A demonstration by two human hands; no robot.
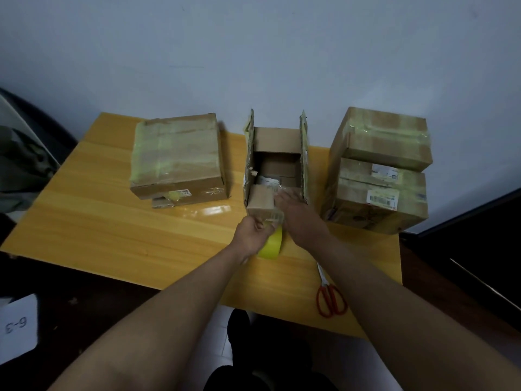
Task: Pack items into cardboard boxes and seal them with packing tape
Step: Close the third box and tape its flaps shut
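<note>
An open cardboard box (277,142) stands mid-table with both side flaps upright and smaller cartons inside. My left hand (253,237) grips a yellow roll of packing tape (272,245) just in front of the box. A clear strip of tape (275,214) runs from the roll up onto the box's near flap (260,198). My right hand (293,206) lies with its fingers flat on that tape at the box's front edge.
A taped box (177,156) sits at the left of the yellow table (112,221). Two taped boxes (380,167) are stacked at the right. Red-handled scissors (329,300) lie near the front right edge. A white label reading 6-3 (17,324) is at lower left.
</note>
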